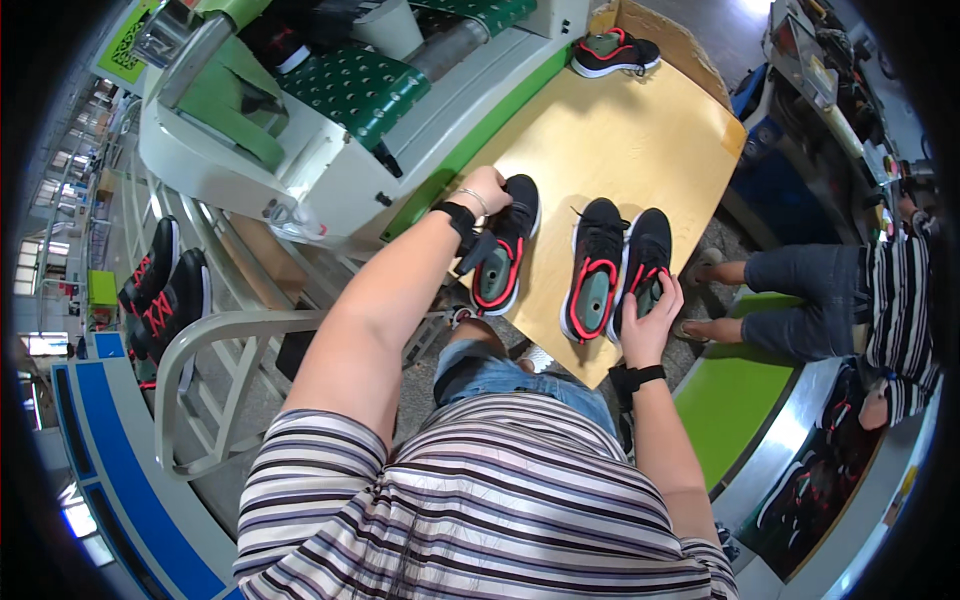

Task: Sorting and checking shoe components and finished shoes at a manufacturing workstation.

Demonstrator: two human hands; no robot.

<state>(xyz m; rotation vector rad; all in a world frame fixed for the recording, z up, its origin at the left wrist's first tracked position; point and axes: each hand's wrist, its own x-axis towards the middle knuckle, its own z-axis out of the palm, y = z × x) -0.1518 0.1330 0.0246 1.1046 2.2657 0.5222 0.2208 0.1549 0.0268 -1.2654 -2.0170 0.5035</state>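
Observation:
Three black sneakers with red collar trim and white soles lie on the light wooden tabletop [560, 150], toes pointing away from me. My left hand [487, 192] has its fingers curled against the toe side of the left sneaker [513, 222]. The middle sneaker [597, 245] stands apart from it, nearly touching the right sneaker [651, 241]. At that right sneaker's heel, my right hand [655, 312] grips the collar, thumb on one side and fingers on the other. Grey-green insoles show inside the shoes.
Another black sneaker [615, 52] sits at the table's far end. Beyond the table's left side runs a machine with a green conveyor belt [365, 100]. Sneakers hang on a metal rack [240, 330] at left. A person [850, 300] in a striped top is at right.

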